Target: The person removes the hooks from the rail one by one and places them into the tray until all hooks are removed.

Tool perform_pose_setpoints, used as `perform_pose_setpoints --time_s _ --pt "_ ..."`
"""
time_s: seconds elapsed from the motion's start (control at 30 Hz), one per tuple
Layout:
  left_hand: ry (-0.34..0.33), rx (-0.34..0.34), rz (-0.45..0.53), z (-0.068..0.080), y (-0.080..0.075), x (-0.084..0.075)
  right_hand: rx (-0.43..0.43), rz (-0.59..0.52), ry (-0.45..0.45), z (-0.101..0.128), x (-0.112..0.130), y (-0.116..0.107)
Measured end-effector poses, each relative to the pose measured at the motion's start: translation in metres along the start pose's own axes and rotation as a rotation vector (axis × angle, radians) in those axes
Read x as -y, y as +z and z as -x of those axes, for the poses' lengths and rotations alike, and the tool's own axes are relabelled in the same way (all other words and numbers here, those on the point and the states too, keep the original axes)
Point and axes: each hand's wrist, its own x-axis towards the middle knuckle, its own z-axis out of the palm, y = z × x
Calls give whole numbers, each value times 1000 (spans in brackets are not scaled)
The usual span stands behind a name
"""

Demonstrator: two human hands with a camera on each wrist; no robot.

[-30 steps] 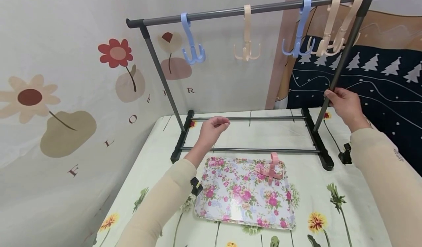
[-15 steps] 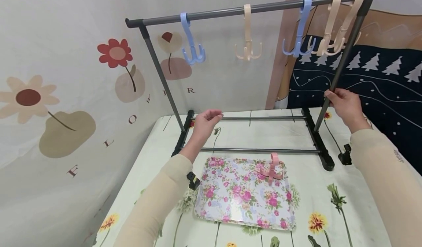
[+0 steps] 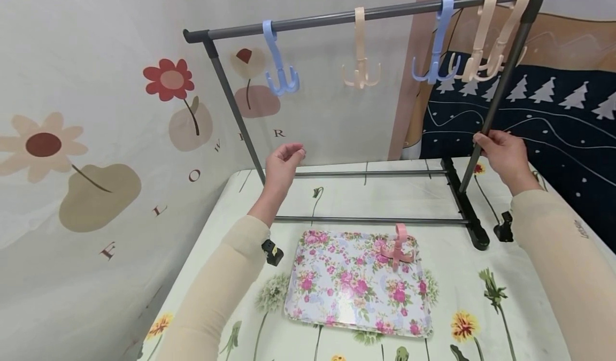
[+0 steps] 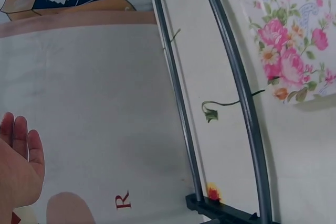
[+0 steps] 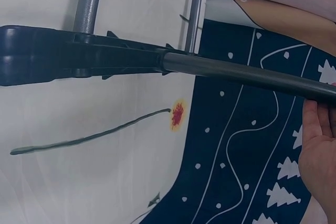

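5 hooks point(image 3: 360, 45) hang from a rack point(image 3: 317, 20) standing on the surface point(image 3: 385, 195), its right post point(image 3: 502, 91) pinched by the right hand point(image 3: 505, 155). The left hand point(image 3: 280, 169), loosely curled, holds nothing near the left post point(image 3: 238, 115). Seemingly light and stiff, the rack grips best by its posts.

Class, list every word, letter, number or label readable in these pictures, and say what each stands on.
"F": pale backdrop
"L": same backdrop
"O": same backdrop
"W": same backdrop
"R": same backdrop
Letter between W and R: partly hidden by the rack's left post, unreadable
Print on the right sleeve: too small to read
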Motion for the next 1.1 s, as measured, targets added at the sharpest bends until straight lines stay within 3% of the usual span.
perform_pose_setpoints --time_s 0.17,0.53,0.7,0.87,0.97,1.1 --pt "38 -53 7 -7 -6 -10 4 3 11 1 0 0" --pt "190 -314 -8 -40 -17 -46 11 8 10 2 0 1" --pt "184 -390 -17 -54 -19 -74 11 8 8 2 0 0" --pt "171 -468 -87 -67 -14 -105 11 10 1 1 -2 -1" --pt "129 -500 -109 -75 -9 -119 12 4 3 1 -2 -1" --pt "59 -536 -209 -84 -4 -131 14 -4 10 0 -2 1"
